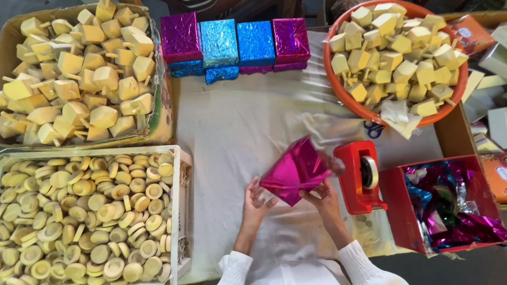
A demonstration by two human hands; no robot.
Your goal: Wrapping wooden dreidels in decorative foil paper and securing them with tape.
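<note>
I hold a box part-wrapped in shiny magenta foil (296, 170) over the white cloth (235, 132) at the table's front. My left hand (256, 202) grips its lower left edge, and my right hand (322, 196) pinches its lower right corner. The foil bulges upward and its right edge is blurred. A red tape dispenser (360, 176) stands just right of the box.
Wrapped magenta and blue boxes (235, 45) line the back. A cardboard box of wooden blocks (76, 71) and a white crate of wooden discs (75, 223) sit left. An orange basin of blocks (393, 55) and a red box of foil scraps (448, 206) sit right.
</note>
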